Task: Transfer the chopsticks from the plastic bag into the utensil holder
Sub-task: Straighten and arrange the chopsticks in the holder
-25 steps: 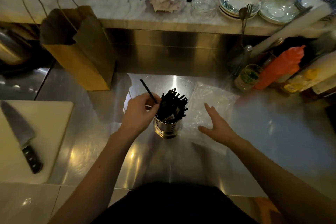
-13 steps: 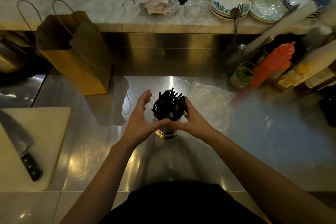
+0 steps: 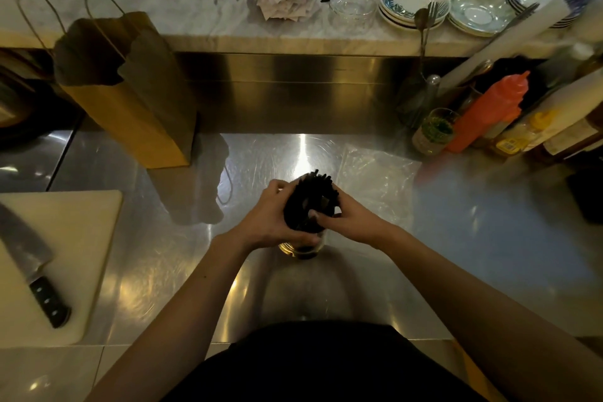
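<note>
Steel counter point(image 3: 473, 254) — left hand point(image 3: 267, 219) and right hand point(image 3: 352, 222) wrap fingers point(image 3: 277, 187) round chopsticks point(image 3: 310, 202) standing upright, ends up, in utensil holder point(image 3: 303, 250).

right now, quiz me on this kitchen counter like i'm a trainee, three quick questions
1. True or false: the clear plastic bag lies on the steel counter, to the right of the round steel utensil holder.
2. The left hand and right hand both grip: A) nothing B) the bundle of black chopsticks standing in the holder C) each other
3. Fill in: the black-handled knife rests on the white ____.
Key: 1 true; 2 B; 3 cutting board.
</note>
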Available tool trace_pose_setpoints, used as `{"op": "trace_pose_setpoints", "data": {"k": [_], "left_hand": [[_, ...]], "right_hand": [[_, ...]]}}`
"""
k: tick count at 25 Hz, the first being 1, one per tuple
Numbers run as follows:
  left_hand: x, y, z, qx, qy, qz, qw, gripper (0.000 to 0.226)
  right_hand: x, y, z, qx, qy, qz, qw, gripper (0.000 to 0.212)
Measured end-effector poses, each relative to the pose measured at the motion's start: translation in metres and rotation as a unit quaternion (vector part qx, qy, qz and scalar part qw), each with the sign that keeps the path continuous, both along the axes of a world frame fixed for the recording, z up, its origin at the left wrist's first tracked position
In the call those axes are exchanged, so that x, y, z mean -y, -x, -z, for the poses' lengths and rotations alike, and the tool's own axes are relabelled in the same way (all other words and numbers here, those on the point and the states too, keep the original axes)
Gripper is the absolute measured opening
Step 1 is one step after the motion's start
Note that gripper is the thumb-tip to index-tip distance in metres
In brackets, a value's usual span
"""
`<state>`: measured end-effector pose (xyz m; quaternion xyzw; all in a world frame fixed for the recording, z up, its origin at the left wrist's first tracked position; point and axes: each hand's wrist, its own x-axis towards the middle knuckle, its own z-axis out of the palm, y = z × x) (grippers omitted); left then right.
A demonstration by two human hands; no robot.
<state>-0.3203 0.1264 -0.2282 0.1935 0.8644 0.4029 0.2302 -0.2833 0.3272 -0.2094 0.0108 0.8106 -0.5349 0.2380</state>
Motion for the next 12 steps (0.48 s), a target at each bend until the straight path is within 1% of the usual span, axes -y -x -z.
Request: {"op": "trace_pose_setpoints", "data": {"k": [2, 4, 6, 8, 9, 12], "left_hand": [[-0.004, -0.006, -0.002, 0.015, -0.008, 0.006, 1.000, 0.096], [-0.009, -0.011, -0.005, 0.021, -0.032, 0.014, 0.999, 0.081], [-0.014, -0.012, -0.010, 0.009, -0.057, 0.000, 0.998, 0.069], [-0.019, -0.012, -0.013, 0.003, -0.063, -0.016, 0.998, 0.066], [-0.020, -0.012, -0.012, 0.004, -0.069, -0.023, 0.997, 0.064], [-0.020, -0.014, -0.006, 0.009, -0.096, -0.051, 0.994, 0.054]], "right_hand": [[-0.001, 0.001, -0.004, 0.008, -0.024, -0.053, 0.998, 0.072], [0.002, 0.003, -0.006, 0.025, -0.019, -0.071, 0.997, 0.078], [0.006, 0.003, -0.007, 0.055, 0.010, -0.048, 0.997, 0.082], [0.012, 0.002, -0.012, 0.084, 0.052, -0.012, 0.995, 0.083], [0.014, 0.002, -0.014, 0.090, 0.062, -0.004, 0.994, 0.085], [0.013, 0.003, -0.017, 0.081, 0.060, -0.019, 0.995, 0.100]]}}
